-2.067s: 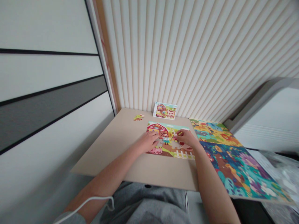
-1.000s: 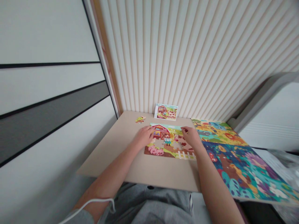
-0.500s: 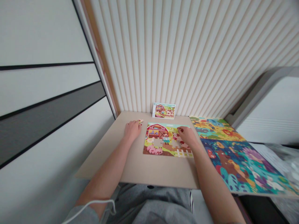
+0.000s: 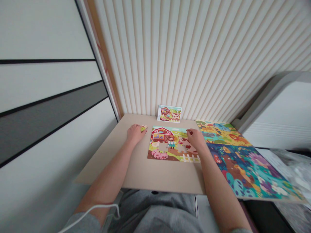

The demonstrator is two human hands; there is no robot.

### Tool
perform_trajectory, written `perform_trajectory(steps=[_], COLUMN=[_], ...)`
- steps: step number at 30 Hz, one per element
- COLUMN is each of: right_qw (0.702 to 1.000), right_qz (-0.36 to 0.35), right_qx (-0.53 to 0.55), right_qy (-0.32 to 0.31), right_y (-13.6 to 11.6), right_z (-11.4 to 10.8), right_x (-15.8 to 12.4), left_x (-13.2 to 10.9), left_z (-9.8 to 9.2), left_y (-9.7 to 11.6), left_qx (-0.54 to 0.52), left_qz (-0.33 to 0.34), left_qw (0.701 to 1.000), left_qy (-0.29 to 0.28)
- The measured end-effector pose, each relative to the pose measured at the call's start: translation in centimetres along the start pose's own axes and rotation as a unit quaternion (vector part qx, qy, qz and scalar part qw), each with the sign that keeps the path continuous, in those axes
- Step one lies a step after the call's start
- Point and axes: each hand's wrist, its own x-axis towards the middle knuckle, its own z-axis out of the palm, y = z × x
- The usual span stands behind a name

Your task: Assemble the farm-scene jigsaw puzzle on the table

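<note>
A farm jigsaw puzzle lies on the beige board, showing a red barn, a farmer, pigs and a white fence. Bare board shows through gaps near its middle. To the left of it, my left hand is closed on small puzzle pieces, partly hidden by the fingers; how many I cannot tell. My right hand is over the puzzle's upper right part, thumb and fingertips pinched together. Whatever is between those fingertips, if anything, is too small to make out. The right hand covers the puzzle's right edge.
A small farm picture card leans against the ribbed wall behind the board. Two more puzzles, a yellow animal scene and a dark blue one, lie to the right. Clear plastic wrapping is at far right.
My right hand has shifted slightly right and up from the puzzle's cow area. My left hand has turned a little, showing more of the pieces. The view has moved slightly.
</note>
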Motion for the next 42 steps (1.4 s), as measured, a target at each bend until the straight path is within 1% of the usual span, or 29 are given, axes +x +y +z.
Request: perform_trajectory(steps=[3,5,7,8,11,13,15,17,19,21,24,28,32,35,37,42], right_qw=[0.999,0.998,0.994,0.990,0.965,0.941,0.917,0.891,0.870,0.862,0.869,0.887,0.891,0.899,0.911,0.938], right_qz=[0.008,0.001,-0.016,-0.023,-0.047,-0.075,-0.110,-0.136,-0.145,-0.137,-0.114,-0.061,-0.010,0.015,0.013,-0.029], right_qx=[0.028,0.061,0.111,0.142,0.249,0.308,0.345,0.369,0.389,0.393,0.374,0.343,0.328,0.278,0.231,0.127], right_qy=[0.017,0.025,0.019,0.007,-0.061,-0.114,-0.168,-0.225,-0.266,-0.289,-0.303,-0.304,-0.315,-0.338,-0.342,-0.322], right_y=[0.1,0.1,0.0,-0.1,-0.7,-1.4,-2.2,-2.9,-3.5,-3.7,-3.0,-1.2,0.5,1.3,1.6,1.7], right_z=[0.0,0.0,0.2,0.2,0.3,0.0,-0.4,-0.7,-0.7,-0.4,0.1,-0.1,-0.8,-0.9,-0.7,-0.8], right_x=[0.1,0.2,0.2,0.1,-0.1,-0.6,-1.2,-1.8,-2.3,-2.5,-2.1,-1.3,-0.9,-0.8,-0.7,-0.7], left_x=[-0.2,-0.6,-1.1,-1.5,-2.9,-3.9,-4.7,-5.3,-5.7,-5.9,-5.9,-6.0,-6.1,-6.3,-6.4,-6.8], left_z=[-0.5,-1.0,-1.6,-1.9,-2.5,-2.6,-2.3,-2.0,-1.6,-1.3,-1.3,-1.5,-1.5,-1.4,-1.4,-1.7], left_y=[0.2,0.7,1.6,2.2,4.1,5.4,6.5,7.3,7.8,8.0,8.0,7.8,7.8,8.0,8.2,8.9], left_qx=[-0.020,-0.055,-0.116,-0.153,-0.250,-0.290,-0.316,-0.329,-0.330,-0.321,-0.303,-0.279,-0.254,-0.242,-0.233,-0.202], left_qz=[0.017,0.050,0.119,0.164,0.303,0.359,0.387,0.404,0.416,0.422,0.418,0.418,0.436,0.449,0.455,0.473], left_qw=[1.000,0.996,0.984,0.972,0.918,0.886,0.865,0.853,0.848,0.848,0.856,0.864,0.863,0.859,0.859,0.857], left_qy=[0.017,0.040,0.061,0.067,0.060,0.049,0.041,0.027,0.012,0.001,-0.014,-0.019,-0.030,-0.038,-0.038,-0.041])
